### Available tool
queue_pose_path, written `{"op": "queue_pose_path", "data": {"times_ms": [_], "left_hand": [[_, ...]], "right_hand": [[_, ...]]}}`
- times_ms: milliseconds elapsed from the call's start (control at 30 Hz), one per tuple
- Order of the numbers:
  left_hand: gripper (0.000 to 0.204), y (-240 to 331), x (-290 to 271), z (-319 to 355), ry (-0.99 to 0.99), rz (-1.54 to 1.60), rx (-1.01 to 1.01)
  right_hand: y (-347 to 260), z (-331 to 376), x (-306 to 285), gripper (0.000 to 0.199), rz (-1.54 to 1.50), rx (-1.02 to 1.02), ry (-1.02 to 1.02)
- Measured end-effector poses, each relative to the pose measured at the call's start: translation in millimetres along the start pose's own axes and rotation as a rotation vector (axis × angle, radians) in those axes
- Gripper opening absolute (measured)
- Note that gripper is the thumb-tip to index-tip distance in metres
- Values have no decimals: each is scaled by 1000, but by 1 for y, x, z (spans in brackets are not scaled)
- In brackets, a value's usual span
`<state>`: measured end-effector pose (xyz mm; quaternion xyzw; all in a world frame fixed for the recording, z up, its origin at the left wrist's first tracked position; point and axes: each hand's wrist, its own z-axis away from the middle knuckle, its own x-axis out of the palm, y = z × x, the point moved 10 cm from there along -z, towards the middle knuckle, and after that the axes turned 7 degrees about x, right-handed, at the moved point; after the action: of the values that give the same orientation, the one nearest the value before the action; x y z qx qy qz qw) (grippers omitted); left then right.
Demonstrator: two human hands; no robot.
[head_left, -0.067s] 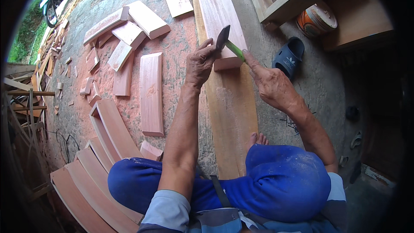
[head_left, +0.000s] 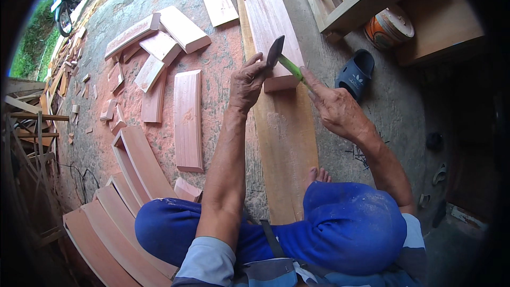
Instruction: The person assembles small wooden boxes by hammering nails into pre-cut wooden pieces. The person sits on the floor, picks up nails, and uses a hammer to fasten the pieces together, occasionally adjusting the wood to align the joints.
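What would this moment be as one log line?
right hand: holding green-handled hammer | left hand: at hammer head, contact unclear | pinkish board: on long plank

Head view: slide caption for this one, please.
Right hand grips a green-handled, dark-headed hammer beside the left hand, over a pale pink wooden piece on a tan wooden plank.

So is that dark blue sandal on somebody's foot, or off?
Off: the sandal sits on the concrete floor with no foot in it, and the person's visible foot is bare.
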<state>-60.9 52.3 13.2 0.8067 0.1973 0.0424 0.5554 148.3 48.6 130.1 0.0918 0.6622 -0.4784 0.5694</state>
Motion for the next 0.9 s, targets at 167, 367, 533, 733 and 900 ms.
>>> {"op": "queue_pose_path", "data": {"times_ms": [167,367,533,733,900], "left_hand": [[39,-37,-4,-4,310,429,-368],[48,-73,0,7,104,410,-605],[42,-64,24,8,113,416,-644],[41,-64,6,13,152,452,-631],[41,-58,30,14,85,502,-646]], "right_hand": [[-37,24,-56,59,-193,-258,350],[-28,46,-98,62,-807,-374,629],[5,-1,-10,63,-50,-12,65],[-44,43,-90,65,-599,-393,593],[5,6,10,60,176,-130,48]]}}
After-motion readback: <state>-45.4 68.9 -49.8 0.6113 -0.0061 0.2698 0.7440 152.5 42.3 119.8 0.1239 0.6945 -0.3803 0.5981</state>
